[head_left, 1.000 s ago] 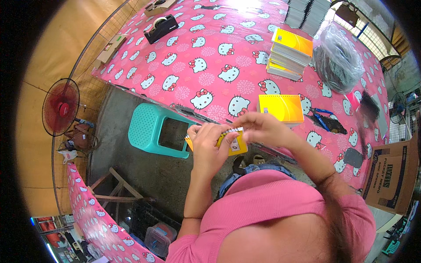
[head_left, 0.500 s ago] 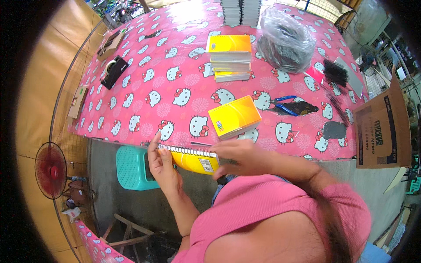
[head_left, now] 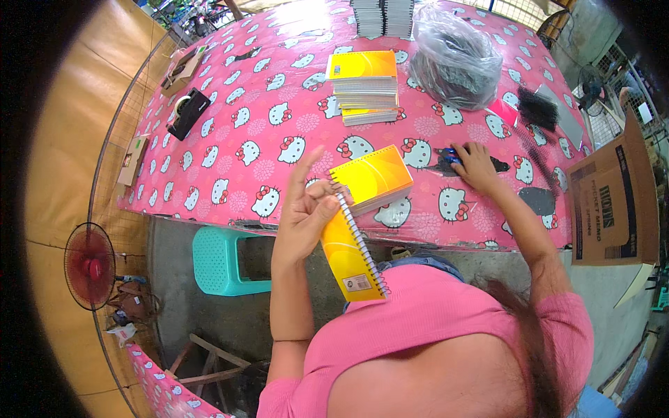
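My left hand (head_left: 305,214) is closed on the upper end of a yellow spiral notebook (head_left: 348,254), thumb on the cover and index finger raised. The notebook hangs tilted in front of my chest, its wire coil on the right side. My right hand (head_left: 478,167) reaches over the table and grips the blue-handled pliers (head_left: 453,155), whose handles it partly covers. They lie on a dark patch of the tablecloth. Between my hands, close to the left one, sits a short stack of yellow spiral notebooks (head_left: 373,174).
A taller stack of yellow notebooks (head_left: 362,66) stands farther back, with upright notebook stacks (head_left: 383,19) behind. A plastic bag of dark material (head_left: 456,63) and black wire coils (head_left: 536,109) are at right. A tape dispenser (head_left: 188,113) stands left; a cardboard box (head_left: 613,202) is at the right edge.
My right hand has left the notebook and moved out right onto the pliers. My left hand has shifted right, turning the notebook from nearly level to steeply tilted.
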Demonstrator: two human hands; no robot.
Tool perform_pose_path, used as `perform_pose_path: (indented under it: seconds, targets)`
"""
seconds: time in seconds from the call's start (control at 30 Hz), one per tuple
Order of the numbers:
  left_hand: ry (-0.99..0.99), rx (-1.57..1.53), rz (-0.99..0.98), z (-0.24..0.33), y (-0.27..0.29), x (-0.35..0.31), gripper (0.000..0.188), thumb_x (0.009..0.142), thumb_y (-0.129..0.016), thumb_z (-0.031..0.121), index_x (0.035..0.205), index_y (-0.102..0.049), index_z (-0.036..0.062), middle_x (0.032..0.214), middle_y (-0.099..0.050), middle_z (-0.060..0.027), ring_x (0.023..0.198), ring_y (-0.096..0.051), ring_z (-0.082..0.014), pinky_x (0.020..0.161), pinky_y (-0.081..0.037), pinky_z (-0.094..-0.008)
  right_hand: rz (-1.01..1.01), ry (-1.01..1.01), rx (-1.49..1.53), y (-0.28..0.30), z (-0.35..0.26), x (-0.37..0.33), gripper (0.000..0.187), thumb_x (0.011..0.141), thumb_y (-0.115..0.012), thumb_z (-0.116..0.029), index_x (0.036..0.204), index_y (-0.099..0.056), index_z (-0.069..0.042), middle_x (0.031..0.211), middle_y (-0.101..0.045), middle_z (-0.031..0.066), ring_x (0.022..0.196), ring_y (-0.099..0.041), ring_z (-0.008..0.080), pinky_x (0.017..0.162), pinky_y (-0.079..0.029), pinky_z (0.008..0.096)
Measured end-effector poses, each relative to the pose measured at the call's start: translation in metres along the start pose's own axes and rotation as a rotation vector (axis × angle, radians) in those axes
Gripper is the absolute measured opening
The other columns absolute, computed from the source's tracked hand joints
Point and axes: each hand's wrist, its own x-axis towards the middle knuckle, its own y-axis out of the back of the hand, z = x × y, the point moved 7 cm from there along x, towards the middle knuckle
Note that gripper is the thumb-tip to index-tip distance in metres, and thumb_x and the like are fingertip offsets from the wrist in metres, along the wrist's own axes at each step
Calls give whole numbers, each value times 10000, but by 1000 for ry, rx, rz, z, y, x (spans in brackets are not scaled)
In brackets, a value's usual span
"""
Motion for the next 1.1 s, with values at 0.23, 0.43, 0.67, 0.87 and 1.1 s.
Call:
perform_pose_path:
  seconds: [0.23,0.43,0.67,0.87,1.1]
  targets:
    - [105,90,-303,-14,-31,13,391,861,-584,127,1224,-488,17,946,-594,-74,892,-556,-133,778,-435,-259,140,116,523,128,-76,8,351,808,-554,-241,1077,-487,-26,989,-501,178,916,-497,346,795,-407,420]
    - [191,53,-269,-19,-42,20,453,833,-616,100,1244,-462,-10,1026,-583,-84,925,-556,-142,819,-436,-271,243,488,318,201,-149,-14,443,737,-651,-343,1064,-526,-73,974,-526,118,890,-513,292,793,-401,403]
    - [198,93,-278,-18,-50,28,542,808,-661,180,1259,-441,-24,994,-592,-80,943,-571,-143,850,-438,-269,297,532,192,203,-150,-11,492,709,-665,-381,1089,-527,-101,969,-522,88,906,-500,252,786,-388,412]
    - [243,50,-281,-18,-56,34,541,799,-673,178,1248,-454,-32,1024,-592,-83,930,-562,-131,829,-432,-249,246,553,163,198,-144,-11,482,710,-668,-369,1071,-536,-78,924,-541,80,847,-530,232,724,-416,372]
    - [273,51,-357,-20,-68,44,415,811,-595,4,1213,-490,-7,1099,-571,-70,939,-570,-115,834,-453,-250,325,500,176,198,-130,-13,447,689,-691,-390,929,-559,-37,775,-545,77,686,-556,234,605,-440,339]
